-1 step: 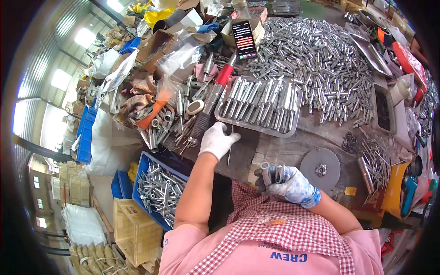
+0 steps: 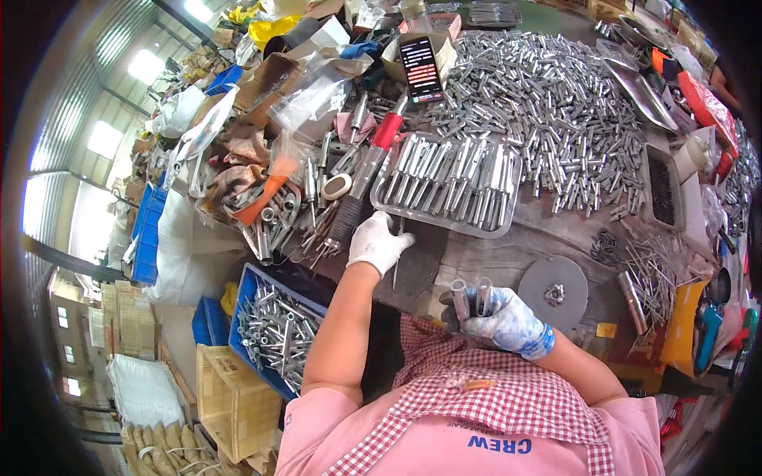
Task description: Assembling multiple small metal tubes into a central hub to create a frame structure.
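My left hand (image 2: pixel 378 244), in a white glove, is closed in a pinch by the near left corner of a clear plastic tray (image 2: pixel 494 232). A thin metal rod (image 2: pixel 396 274) points down from its fingertips toward the table's front edge. In the tray lie rows of slim silver metal pieces (image 2: pixel 452 178) with narrow ends. My right hand (image 2: pixel 512 324), in a white and blue glove, is wrapped around a few short metal tubes (image 2: pixel 459 298), their open ends up, near my apron. Its fingers partly hide the tubes.
A large heap of metal tubes (image 2: pixel 548 103) covers the back right. A grey disc (image 2: pixel 553 292) lies right of my right hand, thin rods (image 2: pixel 655 270) farther right. A red and black tool (image 2: pixel 361 186) lies left of the tray. A blue bin (image 2: pixel 246 305) of metal parts stands lower left.
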{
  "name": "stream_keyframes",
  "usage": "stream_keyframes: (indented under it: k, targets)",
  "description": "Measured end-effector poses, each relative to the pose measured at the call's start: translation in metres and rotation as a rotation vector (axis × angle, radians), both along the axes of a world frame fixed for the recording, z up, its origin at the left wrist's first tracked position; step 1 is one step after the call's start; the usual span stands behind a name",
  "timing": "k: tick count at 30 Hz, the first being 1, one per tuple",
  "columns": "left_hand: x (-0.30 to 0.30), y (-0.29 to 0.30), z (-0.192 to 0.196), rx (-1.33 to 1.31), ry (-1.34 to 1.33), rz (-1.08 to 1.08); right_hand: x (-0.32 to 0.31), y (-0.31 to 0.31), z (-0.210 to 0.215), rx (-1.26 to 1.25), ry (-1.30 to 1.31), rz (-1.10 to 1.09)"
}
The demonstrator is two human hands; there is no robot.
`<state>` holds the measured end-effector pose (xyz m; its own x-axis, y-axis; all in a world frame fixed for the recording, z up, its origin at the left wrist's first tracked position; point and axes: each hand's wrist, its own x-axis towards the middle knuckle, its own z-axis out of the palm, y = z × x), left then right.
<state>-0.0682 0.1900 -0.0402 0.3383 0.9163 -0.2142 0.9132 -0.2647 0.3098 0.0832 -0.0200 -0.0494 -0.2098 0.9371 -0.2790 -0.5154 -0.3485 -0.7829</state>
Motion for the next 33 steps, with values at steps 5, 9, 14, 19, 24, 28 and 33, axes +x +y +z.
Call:
stream_keyframes:
  k: [5,9,14,19,24,28,33]
  targets:
    - [-0.004,0.013,-0.008,-0.027,0.089,-0.161,0.003,0.002,-0.002,-0.046,0.032,0.033]
    - [-0.008,-0.005,0.017,-0.428,-0.566,-0.135,0.005,0.006,-0.009,-0.044,0.072,0.071]
    - [0.013,-0.047,0.049,-0.379,-1.436,-0.182,0.003,0.003,-0.008,-0.021,0.164,0.178]
    - [0.021,-0.057,0.042,-0.371,-1.544,-0.330,0.000,0.002,-0.018,0.020,0.167,0.208]
    - [0.018,-0.078,0.041,-0.550,-1.330,-0.329,-0.001,0.002,-0.009,0.060,0.144,0.175]
    - [0.014,-0.090,0.038,-0.812,-1.249,-0.271,0.001,0.003,-0.011,0.017,0.200,0.202]
    - [0.010,-0.086,0.039,-0.680,-1.147,-0.324,-0.001,0.002,-0.007,0.040,0.112,0.195]
